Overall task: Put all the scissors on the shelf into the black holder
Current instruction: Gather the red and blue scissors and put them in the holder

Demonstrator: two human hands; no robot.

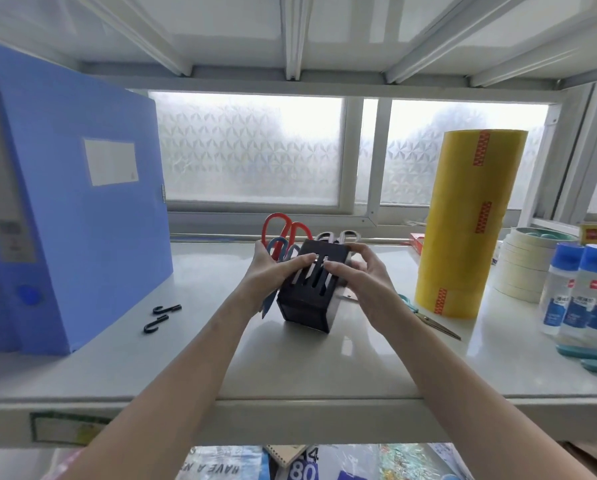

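A black slotted holder [309,299] stands tilted in the middle of the white shelf [186,358]. My left hand [272,275] grips its left side and my right hand [362,278] grips its right side, fingers lying over the slotted top. Red-handled scissors [283,228] and blue-handled scissors [279,247] stick up behind my left hand. Grey-handled scissors [338,236] show behind the holder. Whether these sit in the slots I cannot tell. A teal-handled pair with gold blades [428,318] lies flat on the shelf to the right.
A tall blue file box [72,216] stands at the left with two black hooks [160,318] lying before it. At the right are a yellow tape roll stack [470,223], stacked masking tape rolls [525,268], glue bottles [581,289] and teal items [591,355].
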